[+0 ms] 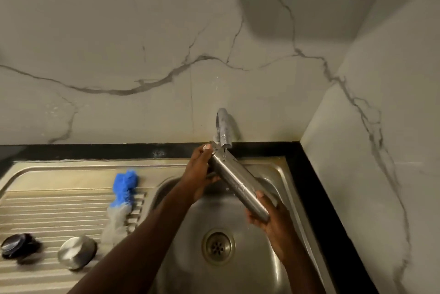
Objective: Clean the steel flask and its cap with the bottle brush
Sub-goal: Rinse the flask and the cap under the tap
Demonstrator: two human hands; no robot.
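Rinsing step, by the look of it — best to keep the steel flask [238,182] tilted with its neck under the tap [225,132] and turn it slowly so water reaches all round. Held over the sink [281,170] basin near its back edge: left hand [200,174] curled round the neck end, right hand [269,217] gripping the base — fingers wrapped beneath. Bottle brush [122,191] and cap [76,252] lying on the drainboard.

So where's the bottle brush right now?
The bottle brush lies untouched on the ribbed draining board, just left of the sink basin, its blue head pointing toward the wall. The steel cap sits nearer the camera, to its left.
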